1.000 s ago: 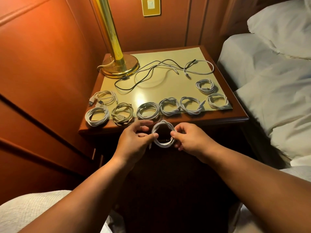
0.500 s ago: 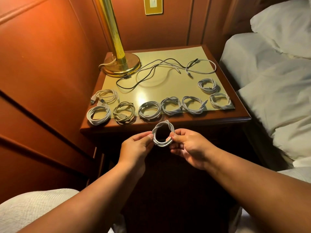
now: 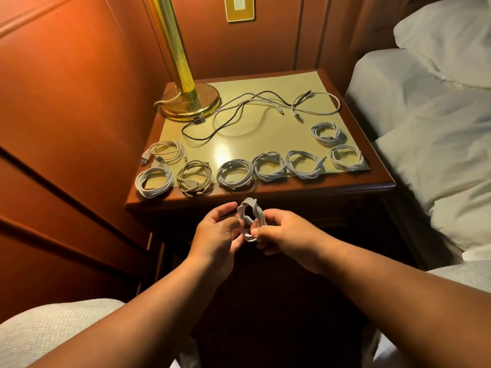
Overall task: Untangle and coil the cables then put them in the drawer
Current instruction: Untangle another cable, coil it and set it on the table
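Both hands meet in front of the wooden bedside table's (image 3: 305, 188) near edge, below its top; between them stands a small coil of white cable (image 3: 249, 220), turned nearly upright. The right hand (image 3: 285, 235) pinches the coil's right side, fingers curled round the strands; the left hand (image 3: 216, 233) has its thumb and fingers bent toward the coil's left side, touching it, though whether they grip it I cannot tell. On the tabletop lie eight finished white cable coils: six in a row along the front edge (image 3: 233, 173), one behind the row's left end (image 3: 166, 152), one behind its right end (image 3: 326, 132); behind these sprawl loose black and white cables (image 3: 240, 112), still uncoiled, near the round base of a brass lamp (image 3: 190, 100); a white-sheeted bed (image 3: 430, 134) stands just right of the table.
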Available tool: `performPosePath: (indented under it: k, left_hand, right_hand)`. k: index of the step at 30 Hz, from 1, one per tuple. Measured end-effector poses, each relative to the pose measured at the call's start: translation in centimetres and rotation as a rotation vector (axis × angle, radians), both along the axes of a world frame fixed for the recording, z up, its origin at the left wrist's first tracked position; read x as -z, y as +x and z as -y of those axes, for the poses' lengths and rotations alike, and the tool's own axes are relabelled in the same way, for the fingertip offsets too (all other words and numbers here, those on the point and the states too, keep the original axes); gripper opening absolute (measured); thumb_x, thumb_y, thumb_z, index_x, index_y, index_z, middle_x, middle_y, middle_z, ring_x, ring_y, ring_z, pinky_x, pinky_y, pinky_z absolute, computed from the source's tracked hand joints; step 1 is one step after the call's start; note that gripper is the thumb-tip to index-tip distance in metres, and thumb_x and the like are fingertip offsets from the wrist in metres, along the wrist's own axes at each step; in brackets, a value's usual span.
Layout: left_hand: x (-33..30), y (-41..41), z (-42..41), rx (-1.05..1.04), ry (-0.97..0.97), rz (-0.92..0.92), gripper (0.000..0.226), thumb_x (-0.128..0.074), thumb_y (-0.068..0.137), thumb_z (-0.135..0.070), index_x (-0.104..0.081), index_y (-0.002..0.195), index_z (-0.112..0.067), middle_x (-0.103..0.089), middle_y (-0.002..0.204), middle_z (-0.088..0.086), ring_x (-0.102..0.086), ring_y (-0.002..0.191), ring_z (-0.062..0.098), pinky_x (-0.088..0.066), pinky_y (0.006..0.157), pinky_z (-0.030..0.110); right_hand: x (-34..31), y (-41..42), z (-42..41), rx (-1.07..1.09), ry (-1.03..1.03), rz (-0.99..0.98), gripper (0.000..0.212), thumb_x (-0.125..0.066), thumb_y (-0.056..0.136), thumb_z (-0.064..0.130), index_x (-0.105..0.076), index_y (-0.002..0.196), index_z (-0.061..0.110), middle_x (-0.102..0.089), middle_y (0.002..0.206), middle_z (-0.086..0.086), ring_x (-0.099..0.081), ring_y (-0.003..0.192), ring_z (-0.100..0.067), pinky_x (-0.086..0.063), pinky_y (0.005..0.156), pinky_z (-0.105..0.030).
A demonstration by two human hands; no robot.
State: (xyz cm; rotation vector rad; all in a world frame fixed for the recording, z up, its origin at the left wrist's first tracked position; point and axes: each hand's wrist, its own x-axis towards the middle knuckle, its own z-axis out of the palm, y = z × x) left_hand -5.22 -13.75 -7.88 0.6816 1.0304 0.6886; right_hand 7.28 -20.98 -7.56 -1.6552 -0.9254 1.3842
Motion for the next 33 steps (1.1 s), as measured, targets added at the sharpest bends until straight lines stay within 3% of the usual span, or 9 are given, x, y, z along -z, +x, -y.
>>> performPosePath:
  k: [2, 5, 11, 16, 19, 23, 30, 33]
  left_hand:
    - [-0.2, 0.0, -0.2, 0.003, 0.002, 0.03, 0.04, -0.051, 0.087, 0.015, -0.057, 0.117, -0.011, -0.069, 0.107, 0.018, -0.069, 0.095, 0.029, -0.055, 0.088, 0.044]
    - [-0.4, 0.0, -0.4, 0.016, 0.005, 0.063, 0.041, -0.053, 0.088, 0.014, -0.057, 0.117, -0.014, -0.069, 0.107, 0.017, -0.07, 0.095, 0.028, -0.058, 0.079, 0.039]
    - [-0.4, 0.0, -0.5, 0.124, 0.124, 0.015, 0.032, -0.065, 0.082, 0.01, -0.063, 0.108, -0.008, -0.069, 0.1, 0.013, -0.07, 0.092, 0.023, -0.056, 0.084, 0.035]
    - [-0.5, -0.4, -0.6, 0.225, 0.328, -0.083, 0.025, -0.075, 0.077, 0.005, -0.07, 0.098, -0.009, -0.071, 0.093, 0.009, -0.07, 0.09, 0.02, -0.055, 0.074, 0.026]
    - [-0.8, -0.4, -0.7, 0.256, 0.376, -0.069, 0.022, -0.073, 0.081, 0.0, -0.072, 0.101, -0.008, -0.075, 0.097, 0.008, -0.071, 0.093, 0.019, -0.054, 0.075, 0.024]
    - [-1.3, -0.5, -0.9, 0.297, 0.409, -0.065, 0.022, -0.068, 0.084, 0.004, -0.072, 0.1, -0.01, -0.076, 0.094, 0.006, -0.071, 0.094, 0.019, -0.056, 0.08, 0.026]
    - [-1.7, -0.6, -1.5, 0.299, 0.333, -0.08, 0.032, -0.074, 0.076, -0.002, -0.072, 0.106, -0.01, -0.075, 0.097, 0.006, -0.069, 0.091, 0.018, -0.052, 0.078, 0.029]
    - [-2.1, -0.6, -1.7, 0.348, 0.22, -0.022, 0.031, -0.067, 0.081, -0.001, -0.071, 0.112, -0.005, -0.074, 0.102, 0.011, -0.068, 0.089, 0.016, -0.05, 0.072, 0.023]
  right_hand:
    - [-0.1, 0.0, -0.1, 0.011, 0.017, 0.022, 0.008, -0.06, 0.094, 0.016, -0.064, 0.092, 0.023, -0.068, 0.094, -0.003, -0.065, 0.085, -0.016, -0.055, 0.082, -0.037]
    - [-0.3, 0.0, -0.2, 0.059, 0.023, 0.002, 0.013, -0.053, 0.097, 0.015, -0.061, 0.091, 0.022, -0.068, 0.094, -0.002, -0.067, 0.087, -0.018, -0.055, 0.079, -0.035]
    - [-0.9, 0.5, -0.3, 0.222, -0.036, -0.229, 0.019, -0.039, 0.1, 0.011, -0.055, 0.091, 0.017, -0.068, 0.084, -0.008, -0.067, 0.077, -0.024, -0.056, 0.072, -0.037]
    - [-0.9, 1.0, -0.2, 0.294, -0.118, -0.444, 0.016, -0.045, 0.092, 0.004, -0.055, 0.098, 0.014, -0.066, 0.085, -0.012, -0.063, 0.064, -0.021, -0.051, 0.062, -0.033]
    - [-1.0, 1.3, -0.1, 0.275, -0.103, -0.566, 0.013, -0.062, 0.089, 0.016, -0.062, 0.102, 0.016, -0.065, 0.082, -0.006, -0.057, 0.059, -0.015, -0.046, 0.059, -0.029]
    - [-0.6, 1.6, -0.1, 0.239, -0.058, -0.487, 0.028, -0.081, 0.067, 0.022, -0.059, 0.084, 0.02, -0.067, 0.077, -0.001, -0.057, 0.065, -0.016, -0.047, 0.059, -0.03]
    - [-0.9, 1.9, -0.1, 0.177, 0.018, -0.344, 0.024, -0.078, 0.076, 0.01, -0.056, 0.082, 0.016, -0.063, 0.067, 0.0, -0.056, 0.059, -0.013, -0.045, 0.057, -0.029]
    - [-1.1, 1.9, -0.1, 0.171, 0.037, -0.332, 0.019, -0.076, 0.078, 0.008, -0.059, 0.078, 0.015, -0.062, 0.065, 0.0, -0.055, 0.058, -0.012, -0.044, 0.055, -0.027]
